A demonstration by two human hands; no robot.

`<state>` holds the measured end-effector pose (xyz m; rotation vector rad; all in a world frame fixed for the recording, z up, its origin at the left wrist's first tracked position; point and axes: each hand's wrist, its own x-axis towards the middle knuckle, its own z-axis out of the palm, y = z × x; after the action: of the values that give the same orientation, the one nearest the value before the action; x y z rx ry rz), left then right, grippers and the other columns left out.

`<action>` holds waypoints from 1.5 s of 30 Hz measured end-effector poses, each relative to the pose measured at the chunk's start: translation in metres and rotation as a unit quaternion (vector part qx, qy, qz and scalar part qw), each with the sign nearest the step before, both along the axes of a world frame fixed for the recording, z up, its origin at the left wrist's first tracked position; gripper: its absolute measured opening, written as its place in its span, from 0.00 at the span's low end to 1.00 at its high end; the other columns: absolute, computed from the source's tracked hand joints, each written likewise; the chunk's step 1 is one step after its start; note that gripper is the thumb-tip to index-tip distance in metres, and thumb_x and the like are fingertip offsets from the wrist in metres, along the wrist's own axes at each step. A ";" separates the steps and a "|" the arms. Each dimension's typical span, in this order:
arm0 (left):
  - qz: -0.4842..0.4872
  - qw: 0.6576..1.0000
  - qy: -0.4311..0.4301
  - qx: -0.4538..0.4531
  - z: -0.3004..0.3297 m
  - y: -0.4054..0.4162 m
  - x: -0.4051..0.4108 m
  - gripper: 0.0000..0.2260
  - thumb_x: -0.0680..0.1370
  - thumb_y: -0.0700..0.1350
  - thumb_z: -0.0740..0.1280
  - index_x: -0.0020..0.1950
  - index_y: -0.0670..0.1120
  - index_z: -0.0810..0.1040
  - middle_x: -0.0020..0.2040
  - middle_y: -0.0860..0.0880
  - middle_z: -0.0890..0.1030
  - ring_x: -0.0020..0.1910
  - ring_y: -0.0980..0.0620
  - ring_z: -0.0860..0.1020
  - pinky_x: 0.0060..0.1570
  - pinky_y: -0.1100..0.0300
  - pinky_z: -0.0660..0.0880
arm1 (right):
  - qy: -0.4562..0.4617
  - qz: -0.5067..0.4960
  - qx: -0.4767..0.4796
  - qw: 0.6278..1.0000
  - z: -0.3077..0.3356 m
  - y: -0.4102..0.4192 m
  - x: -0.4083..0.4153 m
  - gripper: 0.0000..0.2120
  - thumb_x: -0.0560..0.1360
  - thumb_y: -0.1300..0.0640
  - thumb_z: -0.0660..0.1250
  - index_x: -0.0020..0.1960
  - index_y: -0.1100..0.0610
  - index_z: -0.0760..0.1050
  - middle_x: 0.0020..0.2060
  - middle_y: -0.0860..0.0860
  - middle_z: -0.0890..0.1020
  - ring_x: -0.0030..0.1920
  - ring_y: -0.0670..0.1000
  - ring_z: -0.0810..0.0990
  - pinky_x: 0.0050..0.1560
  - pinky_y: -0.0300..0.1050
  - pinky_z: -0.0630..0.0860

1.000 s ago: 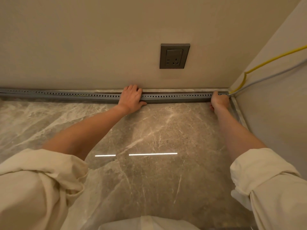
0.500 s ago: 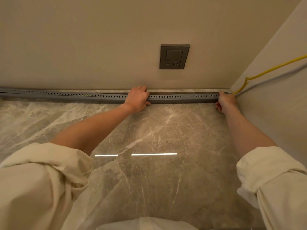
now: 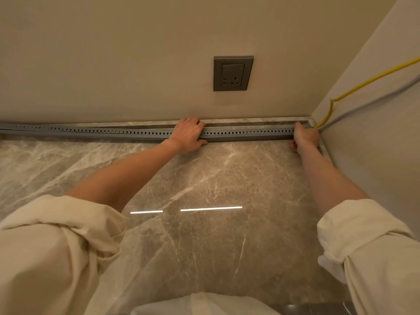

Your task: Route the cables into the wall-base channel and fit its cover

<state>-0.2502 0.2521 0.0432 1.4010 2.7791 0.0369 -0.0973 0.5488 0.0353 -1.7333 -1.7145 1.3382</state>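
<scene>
A long grey perforated channel cover lies along the wall base, running from the left edge to the right corner. My left hand grips it near the middle, fingers over its top and thumb on the floor side. My right hand holds its right end at the corner, fingers curled round it. A yellow cable and a grey cable come down the right wall and enter the channel behind my right hand. What lies inside the channel is hidden.
A grey wall socket sits on the back wall above the channel. The floor is polished grey marble with a light reflection. The right wall closes in beside my right arm. My cream sleeves fill the bottom corners.
Both hands have slid to the right along the cover, the right one reaching the corner. The cover's right end now sits close to where the cables enter.
</scene>
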 end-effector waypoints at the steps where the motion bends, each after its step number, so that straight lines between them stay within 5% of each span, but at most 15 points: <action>1: -0.003 1.000 0.001 -0.008 0.002 0.000 0.000 0.22 0.75 0.56 0.66 0.59 0.41 0.73 0.55 0.41 0.76 0.54 0.41 0.74 0.55 0.49 0.70 | -0.003 0.001 0.007 1.000 0.000 -0.001 -0.001 0.22 0.72 0.46 0.66 0.57 0.61 0.76 0.45 0.55 0.80 0.32 0.52 0.77 0.40 0.51 0.82; 4: -0.007 1.000 0.006 -0.006 0.005 0.002 0.000 0.18 0.75 0.52 0.66 0.55 0.39 0.75 0.52 0.39 0.77 0.50 0.40 0.75 0.48 0.49 0.71 | 0.000 0.006 0.019 1.000 0.005 0.002 -0.004 0.23 0.69 0.45 0.68 0.57 0.61 0.77 0.48 0.56 0.82 0.39 0.54 0.79 0.49 0.52 0.81; 8: 0.006 1.000 0.011 0.002 0.008 0.007 -0.002 0.16 0.76 0.50 0.66 0.55 0.38 0.75 0.52 0.39 0.75 0.51 0.40 0.74 0.47 0.48 0.72 | 0.034 0.000 0.015 0.999 0.014 0.006 -0.012 0.16 0.69 0.47 0.68 0.48 0.59 0.77 0.36 0.54 0.80 0.27 0.50 0.76 0.38 0.51 0.81; 17: 0.013 1.000 0.027 0.002 0.011 0.024 -0.008 0.14 0.76 0.46 0.67 0.53 0.36 0.75 0.53 0.38 0.74 0.55 0.39 0.72 0.47 0.46 0.72 | 0.050 0.020 -0.010 0.999 0.019 0.023 -0.028 0.11 0.73 0.50 0.65 0.42 0.59 0.72 0.41 0.56 0.79 0.24 0.49 0.73 0.23 0.41 0.71; 23: 0.020 0.999 0.030 0.007 0.009 0.026 -0.006 0.15 0.75 0.47 0.68 0.54 0.37 0.75 0.54 0.39 0.74 0.55 0.40 0.72 0.47 0.47 0.72 | 0.024 0.039 0.022 0.999 0.007 0.018 -0.032 0.20 0.76 0.45 0.59 0.56 0.62 0.73 0.47 0.57 0.78 0.42 0.55 0.75 0.37 0.49 0.72; 28: 0.029 0.999 0.020 0.005 0.003 0.035 0.003 0.18 0.76 0.50 0.67 0.56 0.38 0.72 0.57 0.39 0.73 0.57 0.40 0.71 0.54 0.48 0.70 | 0.033 0.038 0.012 0.999 0.003 0.004 -0.021 0.31 0.74 0.38 0.59 0.61 0.64 0.71 0.46 0.56 0.77 0.42 0.56 0.77 0.48 0.54 0.78; 35: 0.014 0.999 0.034 0.000 0.005 0.033 0.001 0.22 0.75 0.56 0.66 0.58 0.39 0.71 0.57 0.40 0.73 0.58 0.41 0.71 0.56 0.48 0.70 | 0.037 0.040 0.003 0.998 0.006 0.002 -0.017 0.28 0.75 0.38 0.59 0.59 0.63 0.71 0.43 0.57 0.79 0.28 0.51 0.75 0.26 0.45 0.74; 40: 0.030 0.998 0.016 0.050 0.016 0.014 0.000 0.21 0.79 0.58 0.57 0.55 0.40 0.73 0.54 0.39 0.75 0.53 0.40 0.73 0.54 0.48 0.70 | 0.014 0.012 0.039 0.999 0.016 -0.016 -0.014 0.28 0.77 0.42 0.53 0.62 0.65 0.72 0.55 0.60 0.79 0.50 0.59 0.79 0.52 0.55 0.75; 45: 0.060 0.993 -0.007 0.104 0.031 -0.020 -0.005 0.18 0.81 0.52 0.56 0.59 0.39 0.73 0.56 0.39 0.76 0.54 0.39 0.75 0.53 0.47 0.72 | -0.029 0.046 0.154 0.987 0.032 -0.047 -0.009 0.21 0.78 0.51 0.54 0.55 0.67 0.75 0.55 0.64 0.80 0.54 0.63 0.78 0.47 0.49 0.71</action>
<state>-0.2549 0.2317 0.0738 1.2619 2.9146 0.3460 -0.1067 0.5021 0.0677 -1.5477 -1.9362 1.0002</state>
